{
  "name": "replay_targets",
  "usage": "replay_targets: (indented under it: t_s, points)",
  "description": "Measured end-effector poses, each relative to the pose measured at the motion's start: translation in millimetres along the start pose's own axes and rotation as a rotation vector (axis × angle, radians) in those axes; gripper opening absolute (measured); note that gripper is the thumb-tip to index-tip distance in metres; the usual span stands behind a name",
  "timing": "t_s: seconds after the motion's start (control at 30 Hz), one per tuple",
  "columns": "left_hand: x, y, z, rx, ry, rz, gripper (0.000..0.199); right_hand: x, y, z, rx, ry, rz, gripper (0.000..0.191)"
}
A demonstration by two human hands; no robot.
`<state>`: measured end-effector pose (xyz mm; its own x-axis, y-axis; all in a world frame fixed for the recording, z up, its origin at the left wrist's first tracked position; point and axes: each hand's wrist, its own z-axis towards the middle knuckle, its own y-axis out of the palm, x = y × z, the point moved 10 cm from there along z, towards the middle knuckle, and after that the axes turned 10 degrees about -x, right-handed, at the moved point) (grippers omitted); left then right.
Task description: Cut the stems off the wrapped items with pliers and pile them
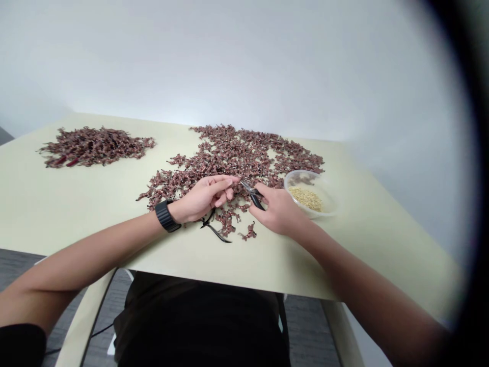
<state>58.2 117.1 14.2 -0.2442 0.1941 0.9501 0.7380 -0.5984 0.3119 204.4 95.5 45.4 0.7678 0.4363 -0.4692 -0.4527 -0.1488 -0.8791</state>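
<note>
Above the table [252, 265], the right hand [280, 211] grips pliers [252, 195]; the left hand [209, 196], half-curled, pinches something tiny.

Pale yellow table [382, 244], reddish-brown pieces [225, 155], golden bits [306, 198].

Right hand [280, 210] grips pliers [254, 196] — brown pieces [229, 153] all around.

Bowl [331, 208] right of larger pile [229, 153].
</note>
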Motion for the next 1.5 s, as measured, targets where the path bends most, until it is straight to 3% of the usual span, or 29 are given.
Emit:
replay_targets:
  t_s: [0.43,0.7,0.83,1.0,1.1,1.17,1.33,1.43,1.5]
  points:
    - [0,2.7,0,-0.021,0.002,-0.035,0.032,-3,-1,-1,-0.033,-0.052,-0.063,0.022]
    - [1,4.3,0,-0.038,0.012,-0.003,0.035,1,2,-1,-0.075,0.021,0.023,0.026]
    - [8,12.9,-3,-0.090,0.111,0.132,0.035,0,17,-1,-0.217,0.065,0.381,0.021]
    - [27,19.7,-12,-0.087,0.242,0.550,0.032,-7,60,-19,-0.680,0.268,1.206,0.022]
    - [33,19.1,-13,-0.059,0.259,0.704,0.031,-15,62,-23,-0.799,0.244,1.325,0.022]
    - [29,16.4,-10,-0.073,0.233,0.597,0.030,-6,55,-15,-0.680,0.209,1.138,0.023]
    - [12,-0.4,-1,-0.026,0.150,0.163,0.033,10,19,1,-0.186,0.134,0.556,0.023]
    - [4,-4.3,1,-0.020,0.085,0.044,0.036,4,4,1,-0.033,0.060,0.204,0.028]
    - [2,-3.4,1,-0.035,0.056,0.022,0.035,1,3,0,-0.007,0.026,0.070,0.028]
